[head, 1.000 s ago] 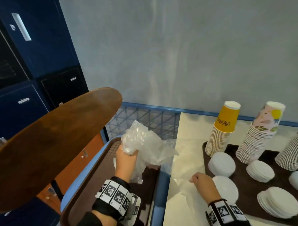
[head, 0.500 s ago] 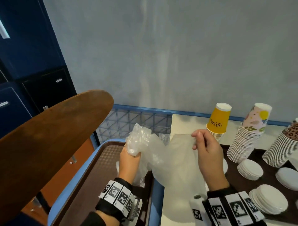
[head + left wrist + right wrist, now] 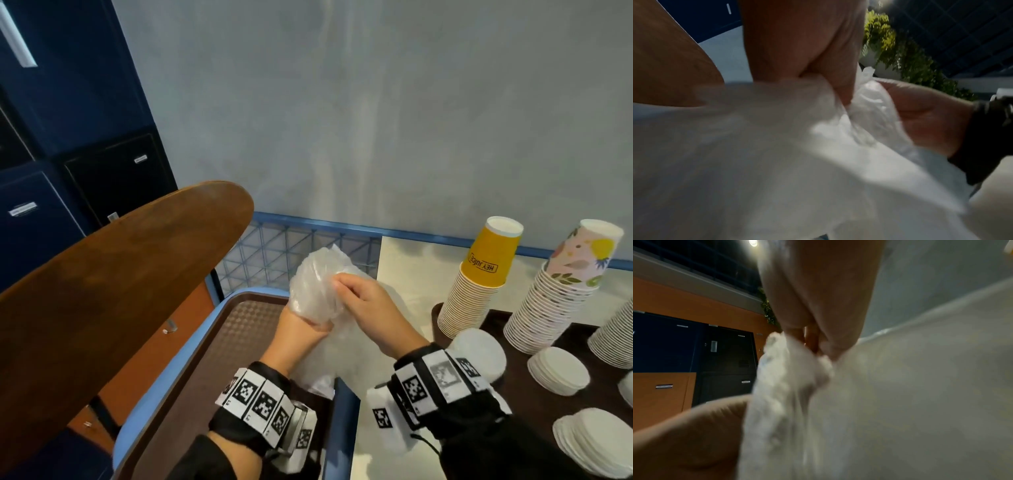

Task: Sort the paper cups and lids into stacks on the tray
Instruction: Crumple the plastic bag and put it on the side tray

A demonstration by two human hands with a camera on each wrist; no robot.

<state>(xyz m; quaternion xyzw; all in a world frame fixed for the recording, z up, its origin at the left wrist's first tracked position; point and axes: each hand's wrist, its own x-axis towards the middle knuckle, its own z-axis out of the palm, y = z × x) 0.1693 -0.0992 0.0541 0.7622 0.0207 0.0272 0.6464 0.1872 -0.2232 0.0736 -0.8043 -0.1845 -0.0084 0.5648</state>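
Your left hand (image 3: 301,325) gripped crumpled plastic bag (image 3: 317,287) from below; right hand (image 3: 368,305) pinched its top. Bag looked light, limp, slippery; bunch it. Cup stacks (image 3: 474,291), lids (image 3: 558,371) on tray (image 3: 582,404), right of both hands.

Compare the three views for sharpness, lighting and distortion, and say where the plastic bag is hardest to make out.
Head view: sharp and evenly lit, wide-angle bending at the edges; plastic bag crisp between left hand and right hand. Left wrist view: dim, the bag a smeared white blur. Right wrist view: softest, bag and fingers out of focus, a ceiling light flaring.
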